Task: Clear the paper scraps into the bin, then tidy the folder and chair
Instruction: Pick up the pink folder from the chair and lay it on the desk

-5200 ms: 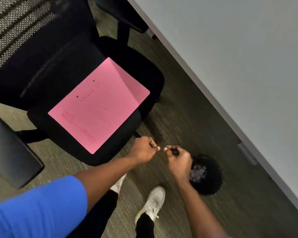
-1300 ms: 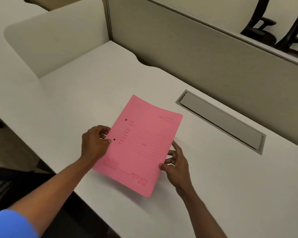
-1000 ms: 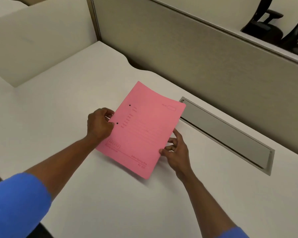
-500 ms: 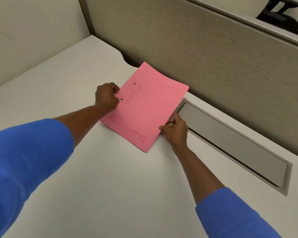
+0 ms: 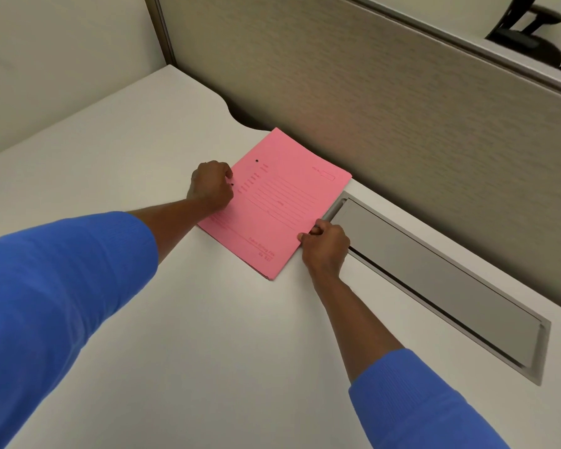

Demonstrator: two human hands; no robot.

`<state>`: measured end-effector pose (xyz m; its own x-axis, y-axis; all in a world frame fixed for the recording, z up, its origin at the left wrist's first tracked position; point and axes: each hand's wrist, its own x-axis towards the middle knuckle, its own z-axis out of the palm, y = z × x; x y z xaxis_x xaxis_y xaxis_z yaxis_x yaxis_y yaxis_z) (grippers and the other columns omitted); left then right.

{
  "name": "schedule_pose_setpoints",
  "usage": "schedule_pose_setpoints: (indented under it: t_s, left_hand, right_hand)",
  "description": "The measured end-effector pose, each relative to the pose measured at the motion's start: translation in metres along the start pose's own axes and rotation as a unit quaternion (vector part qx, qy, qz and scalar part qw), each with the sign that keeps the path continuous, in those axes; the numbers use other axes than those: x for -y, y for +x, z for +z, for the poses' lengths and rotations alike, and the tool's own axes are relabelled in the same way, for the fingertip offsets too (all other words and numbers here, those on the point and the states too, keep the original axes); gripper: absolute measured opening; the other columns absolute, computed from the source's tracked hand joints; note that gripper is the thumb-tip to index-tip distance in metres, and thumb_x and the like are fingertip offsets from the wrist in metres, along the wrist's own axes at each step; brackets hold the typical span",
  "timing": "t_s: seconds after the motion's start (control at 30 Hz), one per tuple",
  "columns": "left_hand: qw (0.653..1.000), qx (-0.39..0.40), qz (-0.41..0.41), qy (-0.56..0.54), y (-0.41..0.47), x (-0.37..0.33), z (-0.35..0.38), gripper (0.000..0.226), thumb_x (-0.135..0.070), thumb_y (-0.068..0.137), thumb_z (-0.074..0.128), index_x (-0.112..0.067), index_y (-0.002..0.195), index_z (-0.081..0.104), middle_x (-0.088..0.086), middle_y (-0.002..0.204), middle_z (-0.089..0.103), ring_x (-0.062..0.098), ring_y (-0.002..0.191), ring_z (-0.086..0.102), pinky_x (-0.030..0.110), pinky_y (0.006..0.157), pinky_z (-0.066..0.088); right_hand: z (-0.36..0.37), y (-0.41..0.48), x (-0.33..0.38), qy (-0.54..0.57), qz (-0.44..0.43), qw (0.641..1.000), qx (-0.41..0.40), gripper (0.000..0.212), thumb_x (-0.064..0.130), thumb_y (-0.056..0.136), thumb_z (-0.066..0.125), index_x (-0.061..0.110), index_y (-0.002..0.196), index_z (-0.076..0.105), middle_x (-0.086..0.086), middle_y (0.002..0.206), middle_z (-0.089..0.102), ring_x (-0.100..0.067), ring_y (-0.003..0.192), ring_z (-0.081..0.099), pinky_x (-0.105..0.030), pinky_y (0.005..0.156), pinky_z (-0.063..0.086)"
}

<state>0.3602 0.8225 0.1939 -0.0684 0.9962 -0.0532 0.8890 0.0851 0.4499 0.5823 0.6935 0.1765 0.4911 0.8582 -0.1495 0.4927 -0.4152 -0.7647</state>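
A pink folder (image 5: 279, 202) with printed lines and punch holes lies flat on the white desk (image 5: 208, 335), close to the partition. My left hand (image 5: 212, 185) grips its left edge near the holes. My right hand (image 5: 324, 246) pinches its right edge beside the cable tray. Both arms are stretched forward in blue sleeves. The bin, paper scraps and the task's chair are out of view.
A grey cable-tray lid (image 5: 434, 280) is set into the desk to the right of the folder. A beige fabric partition (image 5: 386, 108) runs behind the desk, with a side panel (image 5: 62, 59) on the left. Beyond the partition, a black chair (image 5: 528, 37) shows at top right.
I lifted the folder off the chair seat and carried it over the desk. In the last second both hands moved it away from me and lowered it flat near the partition.
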Motion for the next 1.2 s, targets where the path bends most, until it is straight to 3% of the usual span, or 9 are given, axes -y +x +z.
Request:
schedule_pose_setpoints:
  t_s: [0.1, 0.23, 0.37, 0.47, 0.6, 0.7, 0.8, 1.03, 1.2]
  left_hand:
    - [0.999, 0.028, 0.023, 0.037, -0.002, 0.000, 0.004, 0.032, -0.015, 0.093, 0.066, -0.007, 0.122, 0.075, 0.015, 0.121, 0.074, 0.038, 0.117, 0.066, 0.044, 0.099, 0.058]
    - [0.997, 0.048, 0.028, 0.060, -0.006, 0.000, 0.004, 0.033, -0.023, 0.093, 0.069, -0.006, 0.122, 0.072, 0.015, 0.121, 0.072, 0.037, 0.116, 0.067, 0.044, 0.094, 0.058]
    - [0.993, 0.039, 0.043, 0.102, -0.015, -0.003, 0.000, 0.065, -0.039, 0.094, 0.075, -0.002, 0.143, 0.053, 0.018, 0.154, 0.049, 0.040, 0.143, 0.048, 0.055, 0.111, 0.049]
    - [0.984, -0.002, 0.069, 0.162, -0.037, 0.001, -0.007, 0.066, -0.039, 0.094, 0.074, 0.000, 0.143, 0.054, 0.023, 0.159, 0.043, 0.041, 0.152, 0.037, 0.054, 0.115, 0.046]
    - [0.976, -0.004, 0.109, 0.188, -0.086, 0.018, -0.018, 0.040, -0.032, 0.096, 0.066, -0.004, 0.123, 0.068, 0.016, 0.135, 0.061, 0.037, 0.134, 0.048, 0.048, 0.097, 0.054]
    - [0.979, 0.024, 0.095, 0.177, -0.129, 0.039, -0.030, 0.027, -0.034, 0.101, 0.057, -0.012, 0.108, 0.071, 0.010, 0.113, 0.070, 0.034, 0.116, 0.062, 0.039, 0.077, 0.047]
    - [0.982, 0.078, 0.058, 0.159, -0.179, 0.071, -0.045, 0.027, -0.043, 0.101, 0.057, -0.019, 0.104, 0.071, 0.011, 0.107, 0.073, 0.037, 0.102, 0.072, 0.038, 0.078, 0.048]
    - [0.977, 0.187, 0.035, 0.093, -0.323, 0.161, -0.090, 0.024, -0.045, 0.098, 0.064, -0.027, 0.082, 0.062, -0.002, 0.092, 0.072, 0.026, 0.092, 0.066, 0.034, 0.076, 0.050]
    - [0.975, 0.209, 0.009, 0.070, -0.418, 0.212, -0.120, 0.023, -0.046, 0.100, 0.063, -0.025, 0.095, 0.070, -0.004, 0.091, 0.073, 0.022, 0.089, 0.069, 0.035, 0.079, 0.058]
  right_hand:
    - [0.004, -0.001, 0.001, -0.022, -0.006, 1.000, -0.007, 0.013, 0.007, 0.091, 0.081, 0.001, 0.102, 0.076, -0.012, 0.106, 0.077, -0.028, 0.095, 0.077, -0.026, 0.081, 0.057]
    - [0.009, -0.005, 0.001, -0.054, -0.007, 0.998, -0.017, 0.026, 0.011, 0.096, 0.075, 0.001, 0.120, 0.074, -0.015, 0.118, 0.070, -0.032, 0.104, 0.073, -0.037, 0.093, 0.061]
    - [0.006, -0.015, -0.001, -0.041, -0.011, 0.999, -0.028, 0.026, 0.014, 0.098, 0.072, 0.003, 0.121, 0.073, -0.016, 0.117, 0.066, -0.030, 0.104, 0.069, -0.042, 0.096, 0.061]
    - [-0.001, -0.034, -0.005, -0.026, -0.015, 0.999, -0.014, 0.030, 0.014, 0.097, 0.074, 0.008, 0.125, 0.070, -0.010, 0.119, 0.067, -0.022, 0.104, 0.067, -0.035, 0.096, 0.055]
    - [-0.011, -0.080, -0.017, -0.027, 0.010, 1.000, 0.009, 0.029, 0.015, 0.094, 0.073, 0.021, 0.123, 0.071, -0.001, 0.116, 0.070, -0.019, 0.107, 0.069, -0.029, 0.093, 0.050]
    - [-0.017, -0.125, -0.027, -0.016, 0.015, 0.999, 0.027, 0.026, 0.018, 0.093, 0.073, 0.027, 0.118, 0.072, 0.005, 0.110, 0.071, -0.018, 0.104, 0.069, -0.032, 0.093, 0.053]
    - [-0.020, -0.178, -0.028, 0.006, 0.025, 0.999, 0.043, 0.026, 0.017, 0.091, 0.073, 0.027, 0.115, 0.073, 0.005, 0.103, 0.073, -0.018, 0.098, 0.070, -0.039, 0.095, 0.057]
    - [-0.032, -0.322, -0.032, 0.053, 0.073, 0.991, 0.097, 0.025, 0.018, 0.092, 0.072, 0.028, 0.115, 0.071, 0.005, 0.091, 0.077, -0.023, 0.083, 0.076, -0.047, 0.090, 0.061]
    - [-0.050, -0.406, -0.048, -0.004, 0.055, 0.991, 0.119, 0.026, 0.022, 0.093, 0.073, 0.029, 0.118, 0.069, 0.009, 0.094, 0.077, -0.018, 0.081, 0.076, -0.044, 0.089, 0.062]
